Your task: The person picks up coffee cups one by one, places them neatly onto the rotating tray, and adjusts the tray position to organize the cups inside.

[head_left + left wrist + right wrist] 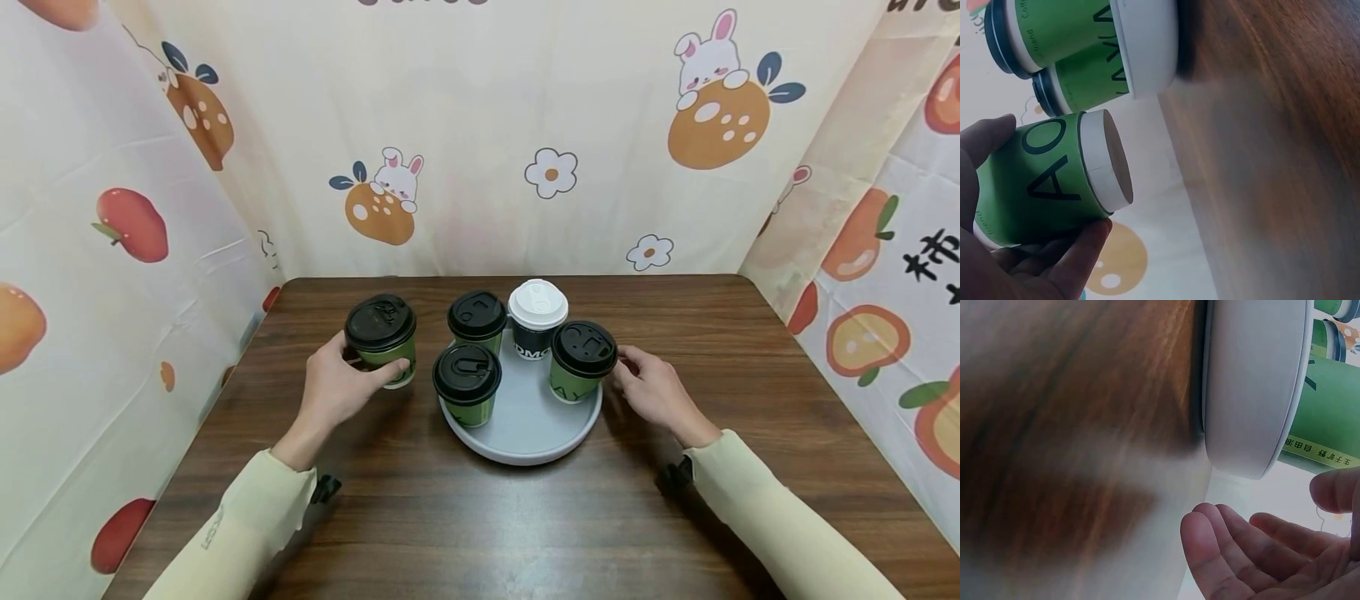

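My left hand (336, 387) grips a green paper coffee cup (381, 323) with a black lid, left of the round pale grey tray (525, 425). In the left wrist view that cup (1038, 178) is lifted, its underside showing above the table. My right hand (656, 393) is at the tray's right side, close to a black-lidded green cup (583, 360) on the tray. Its fingers (1200, 540) are extended in the right wrist view, with nothing held. Also on the tray are a front-left green cup (468, 383), a rear-left green cup (477, 318) and a white-lidded dark cup (537, 307).
The tray stands on a brown wood-grain table (480, 525). A printed fabric curtain (480, 108) rises behind the table's far edge, with more fabric (90, 333) along the left and right sides.
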`<state>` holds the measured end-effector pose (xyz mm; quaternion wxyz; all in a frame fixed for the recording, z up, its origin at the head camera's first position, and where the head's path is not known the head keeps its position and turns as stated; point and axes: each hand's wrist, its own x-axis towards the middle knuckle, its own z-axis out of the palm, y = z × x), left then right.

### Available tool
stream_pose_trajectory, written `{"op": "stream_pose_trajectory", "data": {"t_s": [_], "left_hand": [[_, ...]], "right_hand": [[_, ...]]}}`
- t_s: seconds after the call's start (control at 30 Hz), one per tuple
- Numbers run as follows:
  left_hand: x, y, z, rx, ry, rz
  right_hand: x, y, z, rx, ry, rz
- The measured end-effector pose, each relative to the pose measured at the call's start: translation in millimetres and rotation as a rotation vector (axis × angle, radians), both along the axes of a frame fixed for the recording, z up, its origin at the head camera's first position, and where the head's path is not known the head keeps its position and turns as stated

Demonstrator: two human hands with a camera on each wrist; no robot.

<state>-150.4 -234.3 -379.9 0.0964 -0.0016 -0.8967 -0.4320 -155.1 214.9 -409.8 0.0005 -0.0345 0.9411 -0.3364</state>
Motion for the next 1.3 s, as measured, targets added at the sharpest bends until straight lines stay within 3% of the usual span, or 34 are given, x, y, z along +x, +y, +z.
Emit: {"op": "stream_pose_trajectory", "data": {"t_s": [0.5,1.3], "left_hand": [[11.0,4.4,11.7,0.027,0.003,-0.022],[20.7,3.7,28.4,0.021,0.064,-0.032]], "right_hand": [[-13.1,-4.9,-6.4,-0.001,-0.013,0.019],[-15.8,-8.8,-11.0,-0.088,-0.103,0.052]]}}
